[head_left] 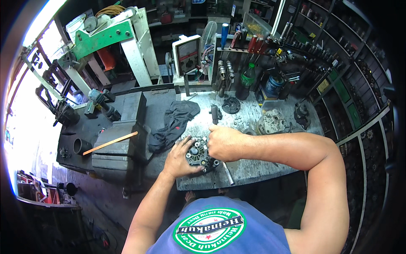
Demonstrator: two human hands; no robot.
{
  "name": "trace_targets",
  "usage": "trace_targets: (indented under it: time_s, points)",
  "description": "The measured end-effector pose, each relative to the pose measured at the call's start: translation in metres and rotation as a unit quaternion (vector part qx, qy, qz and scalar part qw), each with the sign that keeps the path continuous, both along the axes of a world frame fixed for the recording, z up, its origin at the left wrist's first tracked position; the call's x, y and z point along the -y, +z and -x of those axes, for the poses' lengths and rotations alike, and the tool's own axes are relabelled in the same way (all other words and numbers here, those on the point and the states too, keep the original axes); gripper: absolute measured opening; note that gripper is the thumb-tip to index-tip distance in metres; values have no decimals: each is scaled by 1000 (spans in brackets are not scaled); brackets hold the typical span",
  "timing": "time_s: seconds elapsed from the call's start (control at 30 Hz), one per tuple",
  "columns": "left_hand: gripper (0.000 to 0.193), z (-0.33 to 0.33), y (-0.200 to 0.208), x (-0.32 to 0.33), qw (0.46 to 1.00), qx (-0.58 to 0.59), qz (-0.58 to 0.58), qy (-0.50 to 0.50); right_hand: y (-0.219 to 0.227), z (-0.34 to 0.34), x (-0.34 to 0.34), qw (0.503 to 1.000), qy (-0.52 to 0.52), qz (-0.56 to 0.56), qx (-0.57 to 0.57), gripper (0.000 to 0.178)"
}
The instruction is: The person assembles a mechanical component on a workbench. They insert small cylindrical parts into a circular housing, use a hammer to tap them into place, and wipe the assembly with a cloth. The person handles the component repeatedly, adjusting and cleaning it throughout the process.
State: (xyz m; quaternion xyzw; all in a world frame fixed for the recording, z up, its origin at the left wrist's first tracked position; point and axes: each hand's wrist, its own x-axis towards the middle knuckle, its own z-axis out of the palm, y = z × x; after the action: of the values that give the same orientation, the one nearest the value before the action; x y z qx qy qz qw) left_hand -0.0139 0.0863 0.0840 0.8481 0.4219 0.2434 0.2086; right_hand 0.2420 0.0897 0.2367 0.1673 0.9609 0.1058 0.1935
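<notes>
A round alternator [195,153], with a slotted metal end and small studs, sits near the front edge of the workbench. My left hand [179,158] grips its left side, thumb along the near rim and fingers over the far edge. At its right side my right hand [228,144] is closed in a fist. What the fist holds is mostly hidden. A dark cylindrical piece [215,114] shows just beyond the thumb; whether it is in the fist I cannot tell. A metal rod [229,174] slants toward the bench's front edge below my right wrist.
A dark rag [175,120] lies left of the alternator, beside a big vise [118,148] with an orange strip [111,143] across it. Beyond are a round black part [231,105], a metal housing [271,122], a green bottle [248,76] and racked screwdrivers [253,43].
</notes>
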Motion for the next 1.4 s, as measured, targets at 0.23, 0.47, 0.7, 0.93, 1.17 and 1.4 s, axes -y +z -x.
trace_targets:
  time_s: [0.23, 0.47, 0.7, 0.93, 1.17, 1.4]
  points:
    - [116, -3, 0, 5, 1000, 19, -23, 10, -26, -17, -18, 984, -26, 20, -173, 21]
    - [115, -14, -9, 14, 998, 11, -8, 64, -33, 11, 27, 894, -346, -74, -276, 17]
    - [123, 0, 0, -5, 999, -6, -23, -22, -5, -23, 18, 974, -189, -28, -124, 11]
    - [121, 8, -3, -14, 998, -7, -19, -58, -14, -28, 1, 987, 39, -30, -150, 11]
    - [118, 4, -3, -11, 999, -5, -39, -37, -22, -7, -9, 997, 10, -4, -82, 20]
    - [113, -2, -9, -4, 999, 2, -33, 3, -41, -16, -1, 960, -67, -27, -269, 20]
